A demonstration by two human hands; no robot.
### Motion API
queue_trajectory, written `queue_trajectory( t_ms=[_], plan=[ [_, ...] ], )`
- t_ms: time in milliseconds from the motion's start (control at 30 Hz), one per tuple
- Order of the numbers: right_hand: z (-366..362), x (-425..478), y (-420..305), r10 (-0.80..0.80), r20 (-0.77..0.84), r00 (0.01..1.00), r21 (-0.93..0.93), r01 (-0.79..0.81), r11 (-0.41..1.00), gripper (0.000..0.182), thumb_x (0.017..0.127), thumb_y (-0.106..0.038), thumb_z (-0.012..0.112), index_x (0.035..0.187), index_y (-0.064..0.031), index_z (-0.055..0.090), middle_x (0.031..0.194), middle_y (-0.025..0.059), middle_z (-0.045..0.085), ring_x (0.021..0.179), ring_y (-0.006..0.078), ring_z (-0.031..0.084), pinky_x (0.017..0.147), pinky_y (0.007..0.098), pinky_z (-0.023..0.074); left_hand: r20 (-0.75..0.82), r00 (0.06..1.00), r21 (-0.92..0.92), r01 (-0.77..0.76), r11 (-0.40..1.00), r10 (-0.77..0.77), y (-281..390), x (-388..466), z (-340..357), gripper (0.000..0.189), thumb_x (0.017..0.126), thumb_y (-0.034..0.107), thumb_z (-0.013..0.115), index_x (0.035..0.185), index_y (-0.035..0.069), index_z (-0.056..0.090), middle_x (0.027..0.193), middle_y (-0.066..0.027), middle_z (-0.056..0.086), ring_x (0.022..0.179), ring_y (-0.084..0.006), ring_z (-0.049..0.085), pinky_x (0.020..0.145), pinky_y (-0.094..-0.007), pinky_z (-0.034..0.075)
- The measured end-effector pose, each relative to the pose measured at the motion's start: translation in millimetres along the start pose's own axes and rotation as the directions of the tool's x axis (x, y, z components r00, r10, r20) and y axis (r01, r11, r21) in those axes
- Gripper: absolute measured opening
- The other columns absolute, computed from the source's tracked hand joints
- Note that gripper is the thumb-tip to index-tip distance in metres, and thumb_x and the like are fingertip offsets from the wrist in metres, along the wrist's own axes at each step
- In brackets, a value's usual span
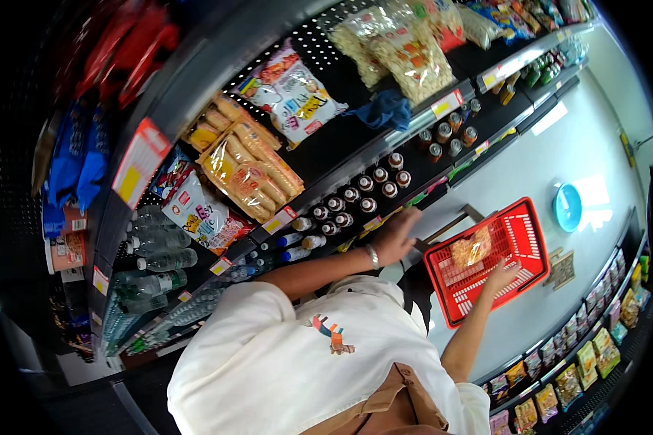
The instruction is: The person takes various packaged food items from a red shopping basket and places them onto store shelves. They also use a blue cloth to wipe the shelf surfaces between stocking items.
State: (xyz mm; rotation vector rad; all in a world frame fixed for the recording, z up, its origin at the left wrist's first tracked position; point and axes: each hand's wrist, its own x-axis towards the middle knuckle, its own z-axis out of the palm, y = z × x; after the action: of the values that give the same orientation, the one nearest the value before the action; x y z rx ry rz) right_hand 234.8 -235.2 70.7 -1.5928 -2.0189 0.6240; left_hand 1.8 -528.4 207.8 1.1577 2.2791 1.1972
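Observation:
My left hand (398, 235), with a bracelet at the wrist, is raised near the lower shelf edge, fingers extended and holding nothing. Brown-filled bottles with white caps (365, 184) stand on the shelf beyond it. To the right, my right hand (503, 276) reaches over the open top of a red plastic shopping basket (540, 239), its fingers apart. A clear bag of orange-coloured snacks (471, 247) lies inside the basket, a little apart from that hand. What supports the basket is mostly hidden.
The left shelving holds a tray of packaged rolls (250, 173), puffed snack bags (296, 98), a dark blue cloth (383, 110) and water bottles (166, 260). A turquoise basin (567, 207) and a small wooden stool (561, 270) are on the floor. Snack packets (568, 386) line the right shelves.

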Motion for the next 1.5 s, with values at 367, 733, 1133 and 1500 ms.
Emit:
queue_trajectory(
  t_ms=[367, 733, 1133, 1500],
  plan=[
    [73, -123, -460, -0.809, 0.226, 0.542, 0.875, 0.252, 0.413, 0.054, 0.094, -0.016, 0.062, 0.140, 0.0001, 0.040, 0.128, 0.0167, 0.055, 0.113, 0.0206, 0.055, 0.091, 0.0313, 0.0468, -0.849, 0.528, 0.087, 0.168, 0.982, -0.016, -22, 40, -222, 0.080, 0.080, 0.013, 0.065, 0.144, -0.009, 0.022, 0.143, -0.0299, 0.035, 0.133, -0.0424, 0.036, 0.111, -0.0426, 0.028],
    [155, -127, -550, -0.750, 0.474, 0.461, 0.876, -0.164, 0.453, 0.042, 0.091, -0.018, 0.061, 0.126, 0.0046, 0.053, 0.111, 0.0103, 0.063, 0.100, 0.0182, 0.055, 0.089, 0.0307, 0.0443, -0.914, 0.396, -0.045, 0.130, 0.991, -0.093, -58, 84, -236, 0.027, 0.079, 0.017, 0.065, 0.099, -0.001, 0.064, 0.090, -0.0220, 0.064, 0.090, -0.0422, 0.060, 0.084, -0.0485, 0.045],
    [1, -106, -504, -0.775, 0.299, 0.556, 0.951, -0.109, 0.289, 0.048, 0.090, -0.008, 0.066, 0.132, 0.0042, 0.045, 0.109, 0.0059, 0.063, 0.097, 0.0109, 0.057, 0.084, 0.0273, 0.0480, -0.763, 0.644, -0.428, -0.438, 0.790, -0.057, 23, 53, -229, 0.068, 0.085, 0.010, 0.073, 0.139, -0.002, 0.034, 0.126, -0.0095, 0.053, 0.112, -0.0162, 0.052, 0.095, -0.0311, 0.044],
    [-70, -79, -277, -0.566, 0.449, 0.692, 0.881, -0.239, 0.407, 0.074, 0.080, -0.023, 0.079, 0.138, -0.0001, 0.039, 0.122, 0.0104, 0.060, 0.111, 0.0165, 0.056, 0.097, 0.0322, 0.0444, -0.126, 0.978, -0.789, 0.002, 0.614, -0.164, 57, 53, -55, 0.052, 0.085, 0.027, 0.075, 0.124, 0.001, 0.051, 0.109, -0.0043, 0.061, 0.096, -0.0139, 0.058, 0.085, -0.0293, 0.047]
  ],
)
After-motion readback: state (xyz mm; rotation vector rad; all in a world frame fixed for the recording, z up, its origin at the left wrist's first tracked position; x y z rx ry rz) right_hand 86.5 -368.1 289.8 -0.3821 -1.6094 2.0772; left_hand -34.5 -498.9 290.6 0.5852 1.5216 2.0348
